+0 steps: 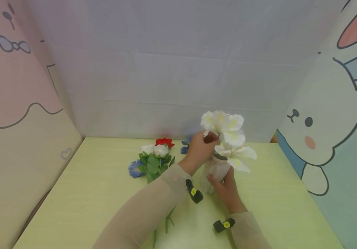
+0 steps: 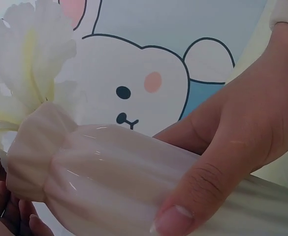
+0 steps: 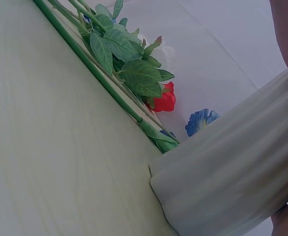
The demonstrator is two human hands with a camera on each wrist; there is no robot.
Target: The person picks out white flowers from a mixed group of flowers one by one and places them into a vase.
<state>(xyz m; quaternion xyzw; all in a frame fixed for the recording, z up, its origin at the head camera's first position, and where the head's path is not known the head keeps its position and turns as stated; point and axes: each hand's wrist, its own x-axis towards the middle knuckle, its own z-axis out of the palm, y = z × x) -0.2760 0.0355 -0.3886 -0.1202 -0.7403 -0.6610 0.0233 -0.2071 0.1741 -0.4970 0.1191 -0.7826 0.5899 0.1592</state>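
A cream ribbed vase (image 1: 208,173) stands on the table, and my right hand (image 1: 229,193) grips its body from the right. In the left wrist view that hand's thumb (image 2: 183,216) lies along the glossy vase (image 2: 109,172). Two white irises rise at the vase mouth, an upper iris (image 1: 223,121) and a lower iris (image 1: 239,155) leaning right over the rim. My left hand (image 1: 198,152) is at the mouth from the left, curled fingers pinching the upper iris's stem just under its bloom. Stem ends inside the vase are hidden.
Left of the vase lie white roses (image 1: 156,150), a red flower (image 1: 164,142) and a blue flower (image 1: 136,169), with green stems towards the front edge. Another blue flower (image 1: 184,149) lies behind my left hand. Cartoon-printed side walls and a pale back wall (image 1: 166,69) enclose the table.
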